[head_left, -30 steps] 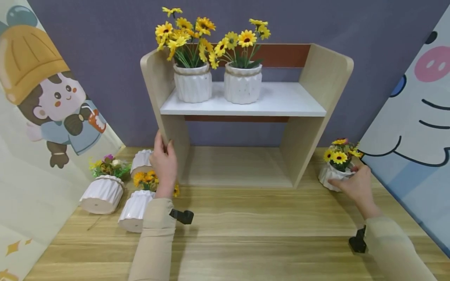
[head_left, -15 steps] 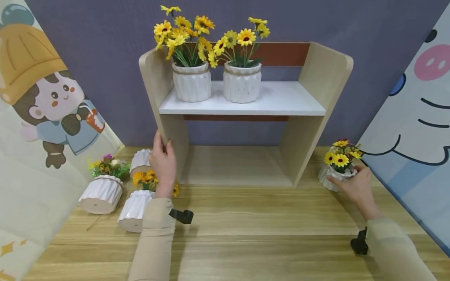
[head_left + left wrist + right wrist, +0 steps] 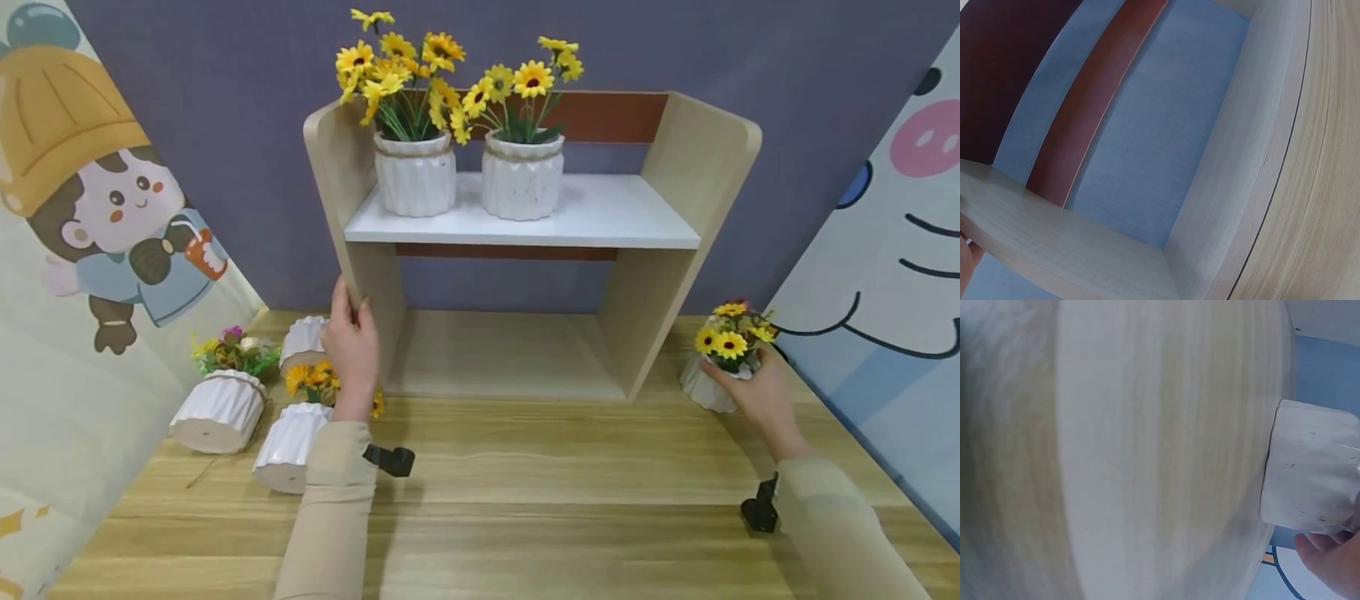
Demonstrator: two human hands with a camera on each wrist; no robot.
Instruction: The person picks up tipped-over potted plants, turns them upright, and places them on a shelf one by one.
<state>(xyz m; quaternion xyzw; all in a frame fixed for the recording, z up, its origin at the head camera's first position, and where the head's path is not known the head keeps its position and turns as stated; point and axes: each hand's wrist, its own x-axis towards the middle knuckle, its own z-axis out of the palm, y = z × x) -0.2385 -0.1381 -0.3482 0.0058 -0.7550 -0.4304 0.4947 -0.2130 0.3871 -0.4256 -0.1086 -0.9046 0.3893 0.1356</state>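
My left hand (image 3: 351, 346) grips the front edge of the left side panel of a two-tier wooden shelf (image 3: 525, 239). In the left wrist view, only a bit of that hand (image 3: 967, 265) shows beside the panel. To the right of the shelf, my right hand (image 3: 761, 400) holds a white ribbed flowerpot (image 3: 703, 385) near its rim, thumb at the front and fingers at the far side. Yellow flowers (image 3: 729, 342) stand in this pot. Seen from the right wrist, the pot (image 3: 1310, 465) stands upright on the tabletop, with fingertips against its side.
Two white pots with tall yellow flowers (image 3: 415, 175) (image 3: 522, 177) stand on the upper shelf board (image 3: 622, 208). Several pots (image 3: 219, 412) lie tipped over at the table's left, partly behind my left arm. Purple and cartoon-printed panels border the wooden table (image 3: 525, 500).
My right hand's thumb has shifted slightly upward toward the pot's rim. The pot stays in nearly the same spot. My left hand keeps its hold on the shelf panel.
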